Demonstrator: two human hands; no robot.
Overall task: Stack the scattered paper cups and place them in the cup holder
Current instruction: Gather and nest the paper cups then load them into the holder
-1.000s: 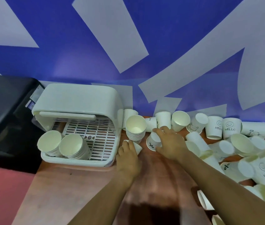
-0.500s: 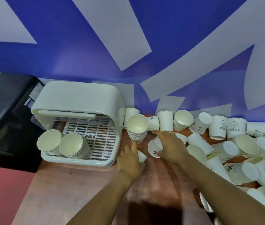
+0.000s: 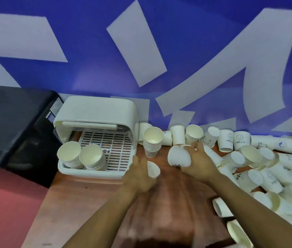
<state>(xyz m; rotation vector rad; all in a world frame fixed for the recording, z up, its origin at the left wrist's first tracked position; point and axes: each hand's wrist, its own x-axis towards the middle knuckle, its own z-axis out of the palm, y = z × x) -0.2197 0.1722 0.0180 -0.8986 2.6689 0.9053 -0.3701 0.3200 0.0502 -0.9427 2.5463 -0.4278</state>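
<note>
My left hand (image 3: pixel 139 174) grips a white paper cup (image 3: pixel 152 169) just in front of the cup holder's right corner. My right hand (image 3: pixel 198 162) holds another white cup (image 3: pixel 178 156), lifted off the table with its base turned toward the left. An upright stack of cups (image 3: pixel 152 143) stands beside the white cup holder (image 3: pixel 97 111), whose lid is up. Two leaning cup stacks (image 3: pixel 80 156) lie on the slotted tray at its front left. Several scattered cups (image 3: pixel 259 158) cover the table's right side.
The brown table (image 3: pixel 91 203) ends in a left edge above a red floor. A black unit (image 3: pixel 14 122) stands left of the holder. A blue and white wall (image 3: pixel 159 59) closes off the back, with cups lined along its foot.
My right hand has lifted a cup off the table and turned it sideways. My left hand has pulled its cup slightly toward me. The camera has tilted up a little.
</note>
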